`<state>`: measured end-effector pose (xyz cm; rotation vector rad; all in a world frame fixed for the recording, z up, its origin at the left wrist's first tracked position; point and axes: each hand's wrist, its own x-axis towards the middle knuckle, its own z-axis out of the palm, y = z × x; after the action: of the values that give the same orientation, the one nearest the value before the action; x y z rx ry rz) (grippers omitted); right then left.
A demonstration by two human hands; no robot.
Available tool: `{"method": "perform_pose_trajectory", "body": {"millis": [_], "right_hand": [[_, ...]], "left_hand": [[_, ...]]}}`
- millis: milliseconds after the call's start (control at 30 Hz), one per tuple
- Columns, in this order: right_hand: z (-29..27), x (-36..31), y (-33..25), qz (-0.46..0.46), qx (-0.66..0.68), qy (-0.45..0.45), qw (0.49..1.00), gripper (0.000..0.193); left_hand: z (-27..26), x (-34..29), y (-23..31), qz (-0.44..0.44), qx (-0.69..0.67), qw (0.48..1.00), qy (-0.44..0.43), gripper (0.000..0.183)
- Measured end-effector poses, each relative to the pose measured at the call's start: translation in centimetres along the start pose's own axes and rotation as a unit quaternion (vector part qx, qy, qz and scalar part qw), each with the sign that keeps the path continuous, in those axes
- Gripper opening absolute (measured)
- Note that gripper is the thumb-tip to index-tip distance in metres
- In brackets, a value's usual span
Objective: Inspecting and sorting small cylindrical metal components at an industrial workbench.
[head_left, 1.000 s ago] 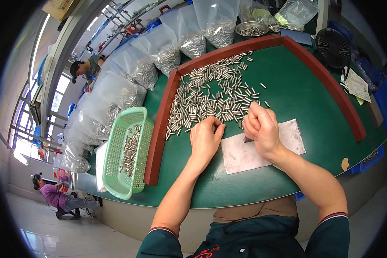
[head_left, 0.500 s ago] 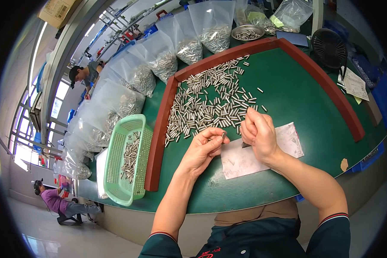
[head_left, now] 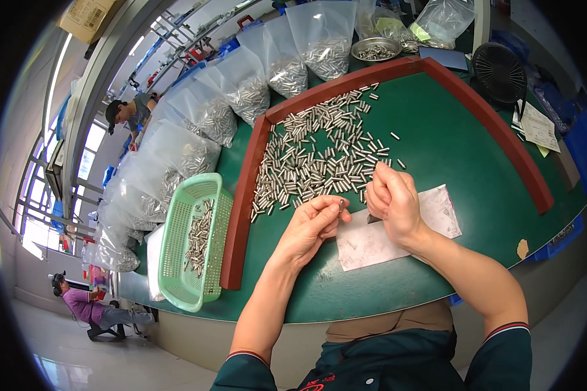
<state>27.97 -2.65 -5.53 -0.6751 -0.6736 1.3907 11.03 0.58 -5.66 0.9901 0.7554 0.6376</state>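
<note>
A small metal cylinder (head_left: 342, 204) is pinched upright between the thumb and fingertips of my left hand (head_left: 305, 228). My right hand (head_left: 398, 205) is closed just to the right of it, over a stained white cloth or sheet (head_left: 440, 212). A dark wedge-like bit (head_left: 373, 219) shows under the right fingers; what it belongs to is hidden. The hands are close but apart. Beyond them a wide pile of loose metal cylinders (head_left: 306, 169) lies on the green tabletop (head_left: 463, 140).
A red-brown raised border (head_left: 244, 215) frames the work area. Left of it stands a green plastic basket (head_left: 171, 260) holding more cylinders. Clear bags of cylinders (head_left: 244, 94) line the far left edge. A metal bowl (head_left: 376, 49) and black fan (head_left: 499, 72) stand behind. Two people work at left.
My left hand has shifted very slightly right, and the cylinder shows more upright in its fingertips. The right hand stays nearly still.
</note>
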Motion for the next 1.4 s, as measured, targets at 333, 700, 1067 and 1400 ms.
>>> {"method": "perform_pose_trajectory", "body": {"millis": [333, 700, 1067, 1400], "right_hand": [[0.2, 0.2, -0.6, 0.010, 0.011, 0.021, 1.000, 0.044], [0.2, 0.0, -0.1, 0.031, 0.055, -0.011, 0.998, 0.045], [0.2, -0.4, 0.5, -0.005, 0.075, -0.022, 0.997, 0.043], [0.6, -0.9, 1.2, -0.049, 0.009, -0.038, 0.998, 0.045]], "left_hand": [[2.4, -0.8, -0.7, 0.096, 0.529, 0.842, 0.040, 0.008], [2.5, -0.7, -1.0, 0.088, 0.517, 0.848, 0.083, 0.010], [2.2, -0.6, -1.1, 0.096, 0.511, 0.849, 0.089, 0.007], [2.3, -0.3, -0.9, 0.087, 0.511, 0.850, 0.098, 0.008]]}}
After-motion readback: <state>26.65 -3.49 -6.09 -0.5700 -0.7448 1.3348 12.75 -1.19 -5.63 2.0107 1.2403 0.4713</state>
